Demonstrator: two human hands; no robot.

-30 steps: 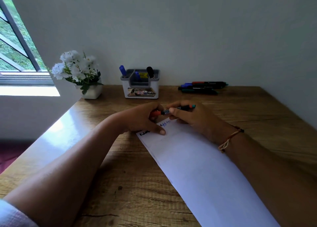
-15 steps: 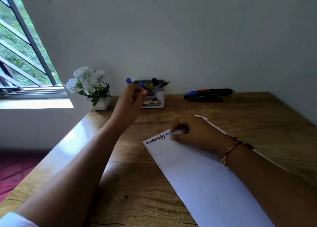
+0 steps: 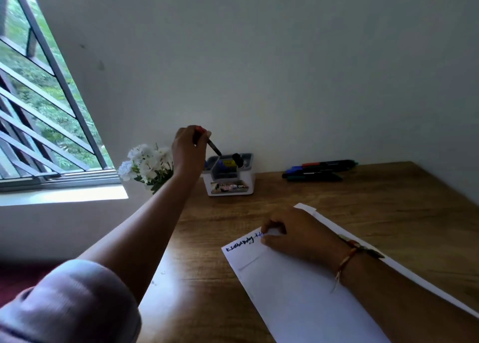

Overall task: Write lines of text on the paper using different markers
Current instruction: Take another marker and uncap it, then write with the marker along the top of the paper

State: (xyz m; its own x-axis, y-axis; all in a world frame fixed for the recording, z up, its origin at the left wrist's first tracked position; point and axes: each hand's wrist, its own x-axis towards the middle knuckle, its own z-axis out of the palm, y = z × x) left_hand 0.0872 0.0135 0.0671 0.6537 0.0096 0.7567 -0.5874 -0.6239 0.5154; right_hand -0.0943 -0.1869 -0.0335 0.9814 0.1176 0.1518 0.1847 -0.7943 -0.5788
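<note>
A wooden counter (image 3: 375, 200) under a plain wall and barred window (image 3: 39, 114): a red-ended marker (image 3: 213, 147) is pinched in the left hand (image 3: 189, 148), tip down, just above the marker holder (image 3: 229, 186). The right hand (image 3: 293, 231) is rested on the white paper (image 3: 298, 291), fingers curled; whether anything is gripped cannot be told. A black word and a few blue strokes are written at the top; the task is judged barely begun. Spare markers (image 3: 318, 170) lie by the wall.
</note>
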